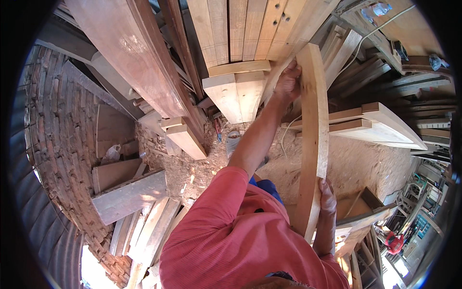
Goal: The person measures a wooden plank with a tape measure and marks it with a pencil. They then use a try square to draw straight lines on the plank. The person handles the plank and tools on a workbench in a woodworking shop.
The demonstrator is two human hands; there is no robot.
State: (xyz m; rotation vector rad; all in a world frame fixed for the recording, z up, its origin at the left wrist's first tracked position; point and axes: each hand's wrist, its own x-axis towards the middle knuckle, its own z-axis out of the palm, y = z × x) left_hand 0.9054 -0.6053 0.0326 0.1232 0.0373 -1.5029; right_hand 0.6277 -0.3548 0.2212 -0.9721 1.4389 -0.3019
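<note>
A: Presently, what is in hand?

B: A long pale plank (312,139), slightly curved, held on end above the sawdust floor (365,166). The left hand (288,83) is closed round the plank's upper part, fingers wrapped over its left edge. The right hand (327,198) is closed on its lower part, palm against the right edge. Both grips look firm.

A: Which step does that suggest?

B: By appearance, lifting or turning the plank clear of the stacked boards (238,33) that lean just above and left of the plank's top end. The plank is carried; neither end rests on anything that I can see.

A: What does the next move call for?

B: Keeping both hands closed and steering the top end past the two squared beam ends (235,95) left of the plank, and the flat boards (380,124) to its right. The footing is loose shavings; a shoe (233,142) shows lower left of the plank.

A: Any packages, labels or signs?

B: No labels or signs can be made out. A crumpled pale bag (111,154) lies far left of the plank, by the brick wall (57,125). A clear bottle (378,9) sits upper right of the plank.
</note>
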